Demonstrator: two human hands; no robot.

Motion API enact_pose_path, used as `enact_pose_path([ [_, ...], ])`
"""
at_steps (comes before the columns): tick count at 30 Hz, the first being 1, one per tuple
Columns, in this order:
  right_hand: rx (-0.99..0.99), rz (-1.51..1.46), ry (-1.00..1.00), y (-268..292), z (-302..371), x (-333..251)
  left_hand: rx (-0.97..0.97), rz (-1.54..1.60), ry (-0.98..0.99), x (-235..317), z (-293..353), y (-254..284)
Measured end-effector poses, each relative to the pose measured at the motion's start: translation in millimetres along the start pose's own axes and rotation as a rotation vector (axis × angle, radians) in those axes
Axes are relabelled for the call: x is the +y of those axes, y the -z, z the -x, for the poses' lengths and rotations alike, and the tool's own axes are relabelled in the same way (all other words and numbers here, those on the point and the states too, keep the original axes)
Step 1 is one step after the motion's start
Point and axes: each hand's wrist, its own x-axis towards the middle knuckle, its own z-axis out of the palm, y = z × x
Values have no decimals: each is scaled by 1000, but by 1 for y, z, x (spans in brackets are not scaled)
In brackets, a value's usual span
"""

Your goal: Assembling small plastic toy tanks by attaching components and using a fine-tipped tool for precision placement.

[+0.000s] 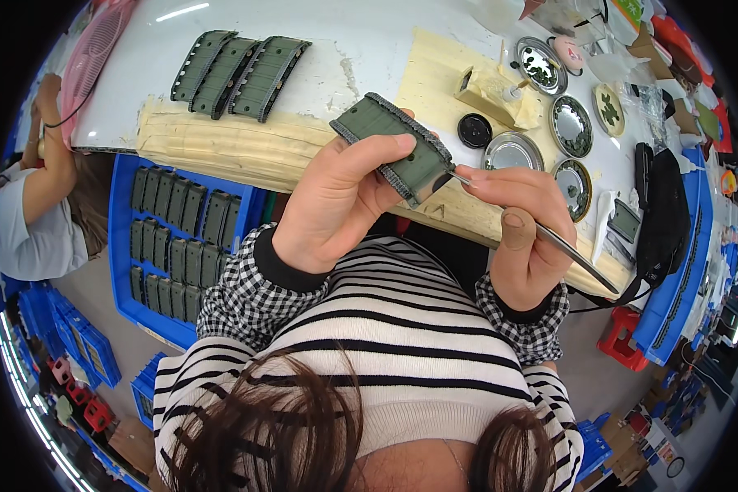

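My left hand (332, 197) is closed on a dark green curved plastic piece (385, 123) with ribbed grey-black edges, thumb on its flat face. The piece is held tilted above the table's front edge. In my right hand (533, 221) is a slim metal tool, which looks like tweezers (578, 261); its back end points down to the right. Its front tip meets the near right corner of the green piece, and my fingers partly cover that spot. Several similar green pieces (271, 75) lie side by side on the table at the far left.
Right of my hands stand round metal dishes (571, 125) with small dark green parts, a black round lid (475, 130) and a wrapped yellowish block (500, 97). A blue crate (123, 283) of green pieces is below left. Another person's arm (51, 176) shows at far left.
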Motion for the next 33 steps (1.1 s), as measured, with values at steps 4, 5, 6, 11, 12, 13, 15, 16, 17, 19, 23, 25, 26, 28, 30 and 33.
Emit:
enact_pose_path([
  [4, -4, 23, 8, 0, 0, 0, -5, 5, -3, 0, 1, 0],
  [5, -5, 26, 2, -1, 1, 0, -6, 5, -5, -1, 1, 0],
  [6, -6, 28, -4, -1, 1, 0, -3, 7, -9, -1, 1, 0],
  [11, -16, 109, 31, -2, 1, -4, 21, 2, -25, -4, 2, -1],
  [12, -16, 124, 43, -3, 1, -4, 19, 0, -23, -4, 2, 0],
  [13, -14, 131, 46, -3, 1, -5, 17, -2, -21, -4, 2, 0],
  [15, -9, 146, 53, -4, 2, -5, 17, -3, -22, -5, 2, 0],
  [16, -7, 146, 53, -4, 2, -4, 20, -2, -24, -5, 2, -1],
  [17, -5, 146, 53, -4, 3, -4, 22, -1, -27, -6, 3, -2],
  [19, 1, 136, 50, -6, 4, -3, 21, 22, -31, -8, 4, -3],
  [23, 15, 88, 79, -7, 6, 0, 22, 58, -47, -11, 3, -2],
  [25, 13, 80, 97, -6, 6, 0, -8, 71, -48, -10, 3, -2],
  [26, 9, 83, 100, -5, 6, -1, -23, 77, -48, -9, 3, -3],
  [28, 5, 85, 111, -4, 6, -2, -31, 110, -42, -9, 4, -3],
  [30, 1, 82, 124, -3, 6, -3, -30, 135, -37, -10, 4, -3],
  [33, -3, 74, 132, -2, 6, -2, -19, 165, -28, -11, 5, -4],
])
